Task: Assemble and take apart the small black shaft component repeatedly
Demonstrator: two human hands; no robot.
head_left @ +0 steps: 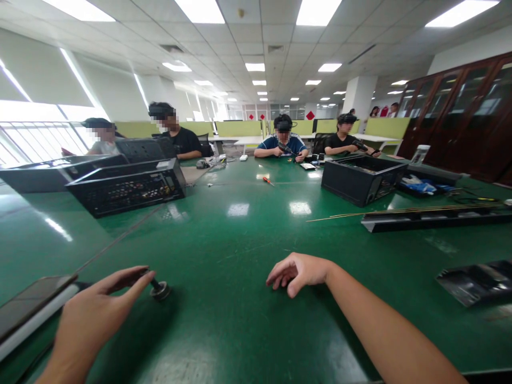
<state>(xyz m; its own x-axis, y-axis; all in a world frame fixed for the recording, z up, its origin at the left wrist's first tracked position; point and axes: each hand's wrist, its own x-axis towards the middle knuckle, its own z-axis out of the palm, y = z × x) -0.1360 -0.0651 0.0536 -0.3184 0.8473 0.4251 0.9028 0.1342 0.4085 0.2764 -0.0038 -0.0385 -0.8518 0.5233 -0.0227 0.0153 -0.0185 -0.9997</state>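
My left hand reaches over the green table at the lower left. Its fingers are pinched on a small dark tool whose round end rests on the table top. My right hand lies near the middle front, knuckles up. Its fingers are loosely curled down onto the surface, and nothing shows in them. A dark phone lies on a white slab just left of my left hand.
An open black computer case stands at the left, another at the right. A long black panel and a black tray part lie at the right. A red screwdriver lies farther off. Several people sit along the far side.
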